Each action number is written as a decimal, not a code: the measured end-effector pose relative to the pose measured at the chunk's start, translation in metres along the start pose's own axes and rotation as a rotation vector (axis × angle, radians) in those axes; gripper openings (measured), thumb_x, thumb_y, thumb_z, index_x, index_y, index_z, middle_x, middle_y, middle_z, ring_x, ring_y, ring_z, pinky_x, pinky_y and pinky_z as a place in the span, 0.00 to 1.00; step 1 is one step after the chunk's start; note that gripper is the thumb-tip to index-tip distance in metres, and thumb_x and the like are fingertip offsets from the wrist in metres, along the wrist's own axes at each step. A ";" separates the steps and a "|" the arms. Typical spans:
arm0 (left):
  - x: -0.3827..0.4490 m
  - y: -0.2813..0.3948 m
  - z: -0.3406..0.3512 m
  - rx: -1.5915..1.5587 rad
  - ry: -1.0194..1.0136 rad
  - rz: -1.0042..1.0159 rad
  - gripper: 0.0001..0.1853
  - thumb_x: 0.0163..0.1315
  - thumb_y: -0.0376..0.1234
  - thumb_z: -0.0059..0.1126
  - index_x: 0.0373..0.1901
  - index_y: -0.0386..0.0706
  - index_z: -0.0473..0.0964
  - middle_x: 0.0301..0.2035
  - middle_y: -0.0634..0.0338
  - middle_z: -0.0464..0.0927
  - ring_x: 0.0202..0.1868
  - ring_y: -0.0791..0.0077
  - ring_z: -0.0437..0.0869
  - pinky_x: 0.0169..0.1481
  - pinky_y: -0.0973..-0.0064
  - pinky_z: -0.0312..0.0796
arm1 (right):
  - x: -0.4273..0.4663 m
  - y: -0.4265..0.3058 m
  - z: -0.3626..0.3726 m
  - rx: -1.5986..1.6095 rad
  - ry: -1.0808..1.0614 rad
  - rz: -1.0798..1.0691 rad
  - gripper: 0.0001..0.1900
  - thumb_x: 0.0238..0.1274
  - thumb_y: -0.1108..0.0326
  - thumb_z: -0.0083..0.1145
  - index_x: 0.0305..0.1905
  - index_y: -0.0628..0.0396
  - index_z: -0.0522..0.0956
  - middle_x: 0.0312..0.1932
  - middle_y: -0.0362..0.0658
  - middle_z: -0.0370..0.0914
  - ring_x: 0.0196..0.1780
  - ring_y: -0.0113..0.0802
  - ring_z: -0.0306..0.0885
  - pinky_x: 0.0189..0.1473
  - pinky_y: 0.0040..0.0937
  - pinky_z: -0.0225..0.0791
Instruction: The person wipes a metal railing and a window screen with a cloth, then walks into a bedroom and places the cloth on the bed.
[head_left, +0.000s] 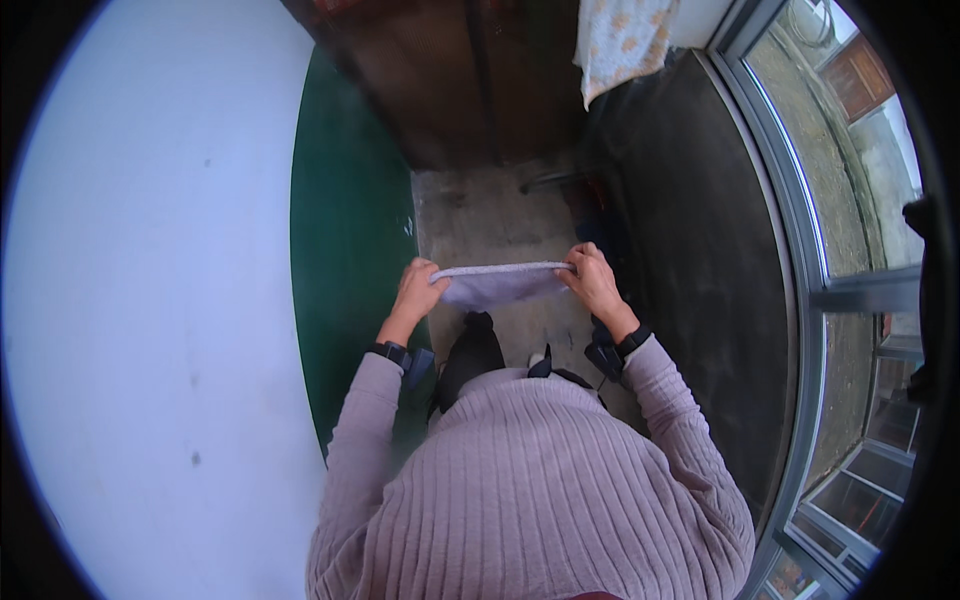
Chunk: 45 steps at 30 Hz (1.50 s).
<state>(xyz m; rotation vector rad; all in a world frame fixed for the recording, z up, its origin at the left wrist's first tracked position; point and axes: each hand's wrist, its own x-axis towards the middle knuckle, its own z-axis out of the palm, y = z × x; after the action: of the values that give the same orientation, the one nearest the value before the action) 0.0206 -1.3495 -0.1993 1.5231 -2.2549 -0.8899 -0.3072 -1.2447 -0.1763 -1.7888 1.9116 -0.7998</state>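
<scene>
A light purple cloth (504, 285) is stretched between my two hands, in front of my body and above the floor. My left hand (420, 291) pinches its left end, thumb against the edge. At the opposite end, my right hand (592, 279) grips the other corner. The cloth's upper edge looks like a thick fold or hem and runs nearly straight from hand to hand. Below that edge the fabric hangs slightly slack. Each wrist wears a black strap with a dark device on it.
A white wall with a green lower band (352, 247) rises on my left. Dark brown furniture (480, 82) stands ahead on the concrete floor (495, 210). To the right are a dark wall panel (697, 225), a metal-framed window (802, 247) and a hanging patterned cloth (626, 45).
</scene>
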 end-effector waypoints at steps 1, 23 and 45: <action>0.028 -0.009 0.000 -0.218 -0.085 -0.075 0.16 0.57 0.39 0.64 0.41 0.37 0.81 0.45 0.49 0.79 0.50 0.56 0.80 0.53 0.65 0.71 | 0.028 0.002 0.008 0.040 0.018 0.025 0.12 0.52 0.64 0.66 0.38 0.60 0.82 0.34 0.52 0.78 0.40 0.50 0.77 0.43 0.43 0.71; 0.533 0.030 -0.072 -0.250 -0.426 0.294 0.23 0.45 0.39 0.70 0.41 0.36 0.77 0.38 0.40 0.82 0.44 0.45 0.83 0.51 0.60 0.75 | 0.584 -0.012 0.027 0.849 0.352 0.153 0.08 0.65 0.69 0.58 0.45 0.60 0.79 0.32 0.34 0.79 0.37 0.19 0.74 0.40 0.21 0.69; 0.999 -0.138 -0.206 0.829 -0.426 -0.321 0.21 0.60 0.46 0.52 0.48 0.45 0.83 0.52 0.51 0.81 0.56 0.58 0.82 0.56 0.60 0.73 | 0.899 0.217 -0.068 -0.761 0.157 0.032 0.12 0.62 0.69 0.49 0.26 0.54 0.82 0.41 0.52 0.81 0.58 0.47 0.75 0.57 0.43 0.65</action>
<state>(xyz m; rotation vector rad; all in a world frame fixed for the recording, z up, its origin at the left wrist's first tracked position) -0.1719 -2.3603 -0.2344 2.2561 -2.9607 -0.3518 -0.6056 -2.1229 -0.1832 -2.1295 2.5679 -0.1913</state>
